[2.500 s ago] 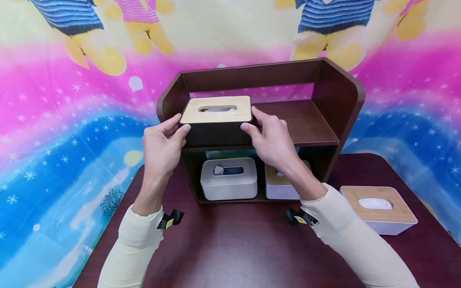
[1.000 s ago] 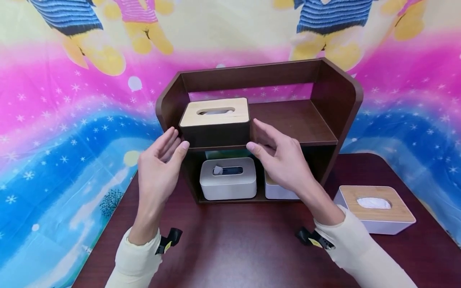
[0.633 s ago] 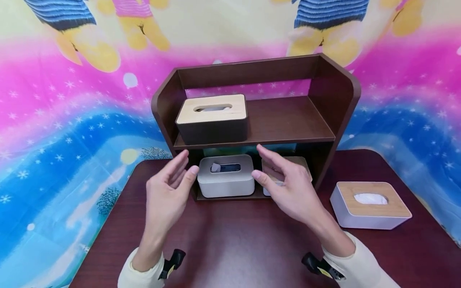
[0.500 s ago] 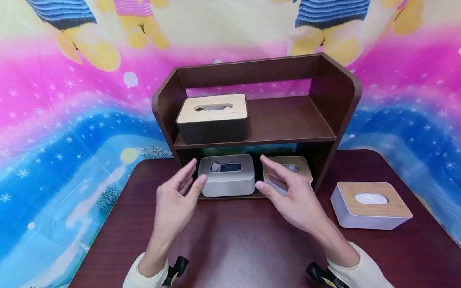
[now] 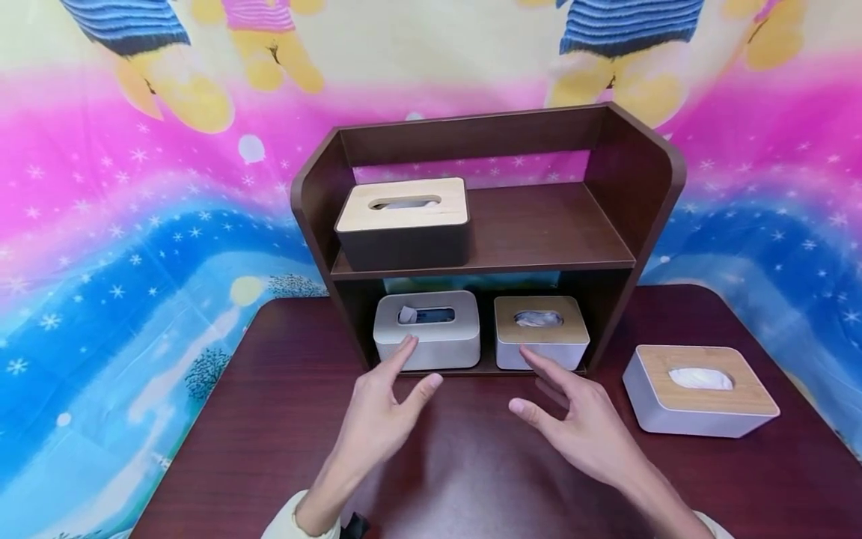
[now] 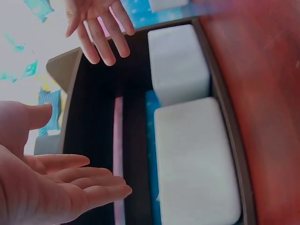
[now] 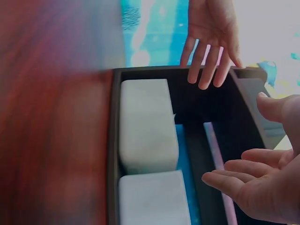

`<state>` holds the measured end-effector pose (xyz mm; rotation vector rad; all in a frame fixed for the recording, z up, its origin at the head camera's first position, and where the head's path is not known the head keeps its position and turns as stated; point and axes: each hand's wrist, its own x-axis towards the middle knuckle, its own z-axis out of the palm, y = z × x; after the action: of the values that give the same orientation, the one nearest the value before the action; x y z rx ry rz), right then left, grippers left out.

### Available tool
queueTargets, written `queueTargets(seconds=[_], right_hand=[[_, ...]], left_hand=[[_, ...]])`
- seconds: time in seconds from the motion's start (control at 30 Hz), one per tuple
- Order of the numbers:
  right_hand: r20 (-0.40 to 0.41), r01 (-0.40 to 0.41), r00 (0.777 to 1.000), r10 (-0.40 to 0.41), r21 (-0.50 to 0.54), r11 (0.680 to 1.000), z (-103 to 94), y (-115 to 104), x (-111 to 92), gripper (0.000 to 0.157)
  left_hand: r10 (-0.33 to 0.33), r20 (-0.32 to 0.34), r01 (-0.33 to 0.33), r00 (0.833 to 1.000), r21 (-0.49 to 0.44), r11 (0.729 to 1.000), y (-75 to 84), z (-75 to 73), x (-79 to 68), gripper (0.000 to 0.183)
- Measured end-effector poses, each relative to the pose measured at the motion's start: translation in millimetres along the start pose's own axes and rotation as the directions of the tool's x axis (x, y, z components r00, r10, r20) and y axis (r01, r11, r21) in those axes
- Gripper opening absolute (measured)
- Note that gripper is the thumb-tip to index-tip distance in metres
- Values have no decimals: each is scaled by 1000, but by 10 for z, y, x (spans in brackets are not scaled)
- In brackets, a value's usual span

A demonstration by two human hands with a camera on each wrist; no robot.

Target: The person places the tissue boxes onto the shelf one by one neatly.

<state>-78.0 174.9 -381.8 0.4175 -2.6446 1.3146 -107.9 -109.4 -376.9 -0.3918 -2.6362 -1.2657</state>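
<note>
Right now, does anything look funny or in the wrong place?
Maybe one thing: the wood-topped box at right sits alone on the table, while the other three boxes are on the shelf unit. Nothing looks spilled or broken.

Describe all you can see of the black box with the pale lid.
The black box is rectangular with rounded corners and a plain front. Its flat, pale lid looks wooden, with a long rounded slot showing something whitish inside. It sits upright at the left of the upper shelf, near its front edge. The left hand and right hand are off it.
</note>
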Motion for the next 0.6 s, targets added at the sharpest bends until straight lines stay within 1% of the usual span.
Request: queueTargets(seconds=[0.1,0.17,0.37,0.43,0.6], right_hand=[[-7,-20,1000,20,-28,999,-24,98,-73,69],[-6,-28,1000,28,-35,999,-41,154,-112,69],[-2,-101,995,101,-59,993,-135,326,-196,73],[2,-134,991,134,-80,988,-182,382,-225,74],[-15,-165,986,165,-143,976,-321,536,-313,75]], left_hand=[[14,38,-15,999,13,1000,14,94,10,72],[24,50,-25,998,15,1000,14,140,2,73],[57,79,-55,995,-24,998,64,293,50,75],[65,96,-61,993,-37,997,92,366,64,75],[71,152,-65,986,-48,997,184,586,81,74]])
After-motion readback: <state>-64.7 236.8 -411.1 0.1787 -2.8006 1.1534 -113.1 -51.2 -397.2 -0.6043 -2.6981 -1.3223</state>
